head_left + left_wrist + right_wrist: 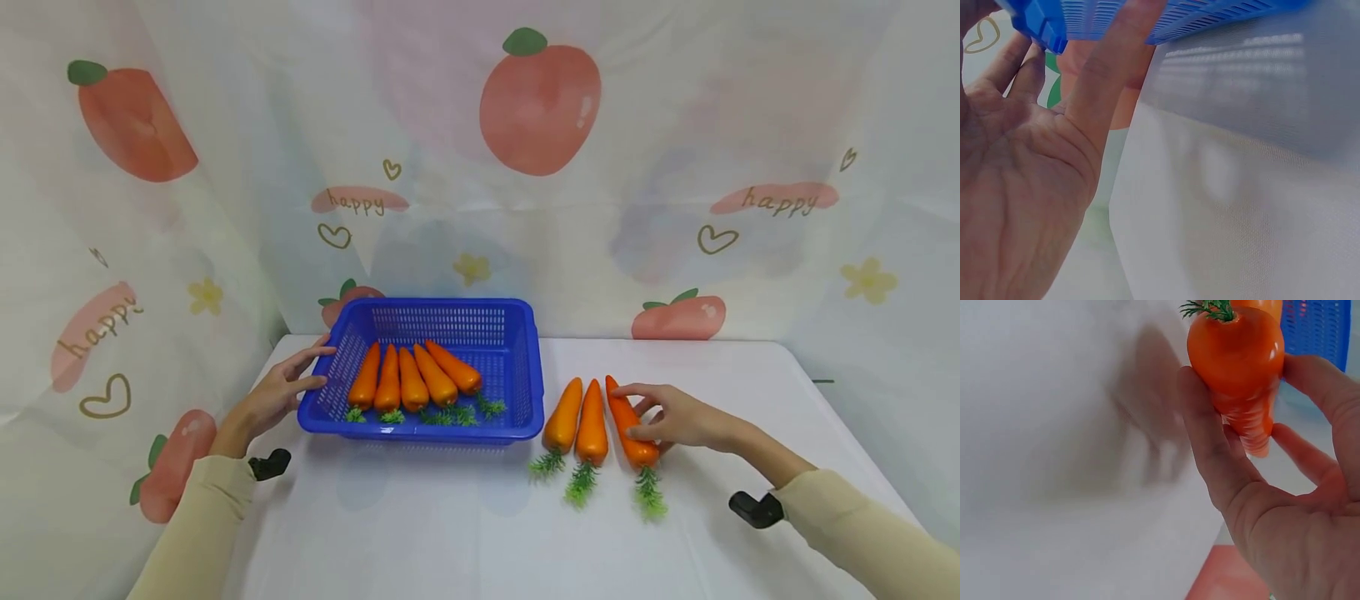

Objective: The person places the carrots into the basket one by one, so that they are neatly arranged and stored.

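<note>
My right hand [678, 415] pinches an orange carrot [1235, 353] with a green leafy top, thumb on one side and fingers on the other. That carrot is the rightmost of three beside the basket; the middle carrot [592, 425] and the left carrot [564, 417] lie close by, tops toward me. A blue slatted plastic basket [534, 367] stands left of them, with several carrots [413, 382] side by side in it. At the basket's left rim, my left hand [272, 396] rests with fairly straight fingers; in the left wrist view its fingertips are partly hidden.
A white-covered table [465, 517] bears everything. A printed cloth [645, 100] with fruit pictures hangs behind and at both sides, close to the basket's back. Black wrist mounts [756, 510] stick out at both sleeves.
</note>
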### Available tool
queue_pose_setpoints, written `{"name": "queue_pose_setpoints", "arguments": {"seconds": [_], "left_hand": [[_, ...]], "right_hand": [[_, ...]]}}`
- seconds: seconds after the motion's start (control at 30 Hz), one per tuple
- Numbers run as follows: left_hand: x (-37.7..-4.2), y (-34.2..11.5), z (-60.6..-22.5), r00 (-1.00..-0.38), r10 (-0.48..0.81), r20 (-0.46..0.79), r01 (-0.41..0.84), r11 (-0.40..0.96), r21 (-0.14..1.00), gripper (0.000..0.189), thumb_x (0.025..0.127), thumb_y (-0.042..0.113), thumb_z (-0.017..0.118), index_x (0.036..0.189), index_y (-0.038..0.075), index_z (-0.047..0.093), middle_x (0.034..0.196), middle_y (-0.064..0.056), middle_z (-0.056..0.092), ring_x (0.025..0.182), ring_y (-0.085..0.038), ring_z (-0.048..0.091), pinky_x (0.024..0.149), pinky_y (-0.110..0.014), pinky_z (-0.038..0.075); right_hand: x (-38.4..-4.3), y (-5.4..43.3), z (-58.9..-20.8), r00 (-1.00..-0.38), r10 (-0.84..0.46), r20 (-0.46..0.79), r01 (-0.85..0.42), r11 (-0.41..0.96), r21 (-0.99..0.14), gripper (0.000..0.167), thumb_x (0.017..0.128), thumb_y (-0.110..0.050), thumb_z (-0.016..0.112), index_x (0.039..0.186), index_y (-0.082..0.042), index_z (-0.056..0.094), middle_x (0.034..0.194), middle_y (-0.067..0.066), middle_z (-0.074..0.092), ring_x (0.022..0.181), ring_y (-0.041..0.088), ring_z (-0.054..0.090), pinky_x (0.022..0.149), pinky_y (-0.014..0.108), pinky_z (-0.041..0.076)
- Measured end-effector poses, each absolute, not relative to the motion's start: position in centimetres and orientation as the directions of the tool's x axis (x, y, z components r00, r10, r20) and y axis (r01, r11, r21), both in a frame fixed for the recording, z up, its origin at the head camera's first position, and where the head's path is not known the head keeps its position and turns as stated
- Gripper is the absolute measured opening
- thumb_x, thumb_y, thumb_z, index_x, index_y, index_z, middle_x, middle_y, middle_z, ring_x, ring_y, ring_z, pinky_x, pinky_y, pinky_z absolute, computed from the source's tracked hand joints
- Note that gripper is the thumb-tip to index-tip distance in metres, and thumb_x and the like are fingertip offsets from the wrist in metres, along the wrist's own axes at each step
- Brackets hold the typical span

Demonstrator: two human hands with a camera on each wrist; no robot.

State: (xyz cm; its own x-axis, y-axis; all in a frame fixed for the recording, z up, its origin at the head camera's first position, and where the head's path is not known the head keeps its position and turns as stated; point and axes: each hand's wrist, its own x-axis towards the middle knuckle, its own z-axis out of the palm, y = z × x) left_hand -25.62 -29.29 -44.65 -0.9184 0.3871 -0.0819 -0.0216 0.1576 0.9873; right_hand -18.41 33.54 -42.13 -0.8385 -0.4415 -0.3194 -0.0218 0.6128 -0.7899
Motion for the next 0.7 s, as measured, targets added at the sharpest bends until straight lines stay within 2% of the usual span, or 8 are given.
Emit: {"name": "queue_pose_setpoints", "arguments": {"seconds": [0.1, 0.3, 0.7], "left_hand": [[-25.6, -29.3, -44.7, -0.920, 0.384, -0.078, -0.018, 0.159, 0.987, 0.056, 0.104, 0.014, 0.059, 0.157, 0.012, 0.039, 0.174, 0.004, 0.004, 0.154, -0.045, 0.015, 0.092, -0.049, 0.058], [-25.7, -29.4, -45.0, -0.925, 0.372, -0.081, -0.010, 0.189, 0.982, 0.056, 0.105, 0.016, 0.059, 0.157, 0.013, 0.041, 0.174, 0.004, 0.005, 0.154, -0.044, 0.013, 0.097, -0.057, 0.054], [-25.5, -29.2, -44.7, -0.922, 0.380, -0.076, -0.003, 0.188, 0.982, 0.055, 0.105, 0.015, 0.058, 0.157, 0.012, 0.040, 0.174, 0.002, 0.003, 0.154, -0.046, 0.011, 0.097, -0.059, 0.053]], "right_hand": [[-18.5, 33.5, -41.1, -0.837, -0.446, -0.316, -0.031, 0.617, -0.786, 0.071, 0.095, -0.018, 0.075, 0.154, -0.001, 0.039, 0.129, 0.029, 0.052, 0.098, 0.031, 0.066, 0.073, 0.039, 0.063], [-18.7, 33.7, -38.6, -0.844, -0.444, -0.302, -0.038, 0.610, -0.792, 0.070, 0.094, -0.018, 0.075, 0.154, -0.006, 0.042, 0.133, 0.029, 0.053, 0.096, 0.030, 0.069, 0.073, 0.040, 0.064], [-19.2, 33.6, -34.8, -0.862, -0.454, -0.226, -0.151, 0.655, -0.741, 0.069, 0.094, -0.023, 0.077, 0.154, -0.012, 0.045, 0.136, 0.025, 0.053, 0.101, 0.028, 0.067, 0.072, 0.036, 0.063]]}}
